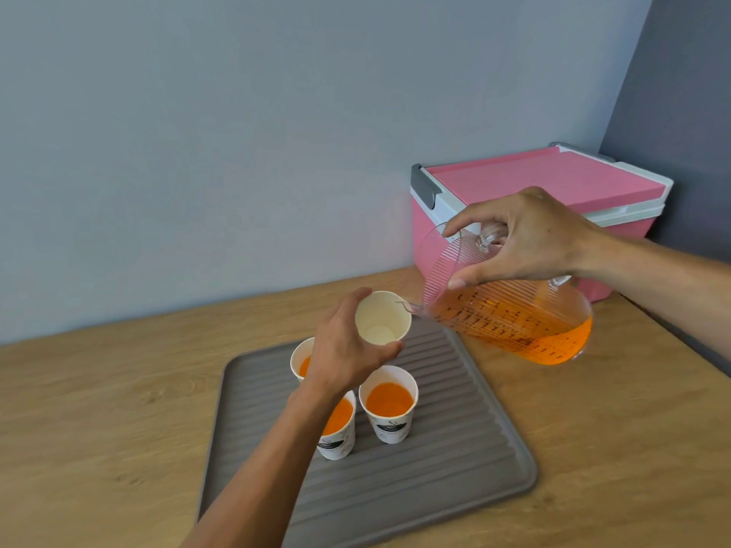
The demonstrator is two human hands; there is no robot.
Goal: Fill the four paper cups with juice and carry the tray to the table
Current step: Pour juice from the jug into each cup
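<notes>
Above the far end of the tray (455, 448) the empty paper cup (383, 318) is held off the surface, tipped open-side up, the left hand (348, 350) curled round its wall; the right hand (526, 243) grips the handle of a clear measuring jug (510, 322) of orange juice, tilted with its spout just at the cup's rim. On the grey ribbed tray a full cup (389, 401) stands clear; a second cup (338, 425) and a third cup (302, 361) are partly hidden behind the left forearm and wrist. Tray and all rest on a wooden counter (99, 409) against a pale grey-blue wall (237, 132); a pink cooler box (553, 183), lid closed, sits in the far right corner behind the jug.
</notes>
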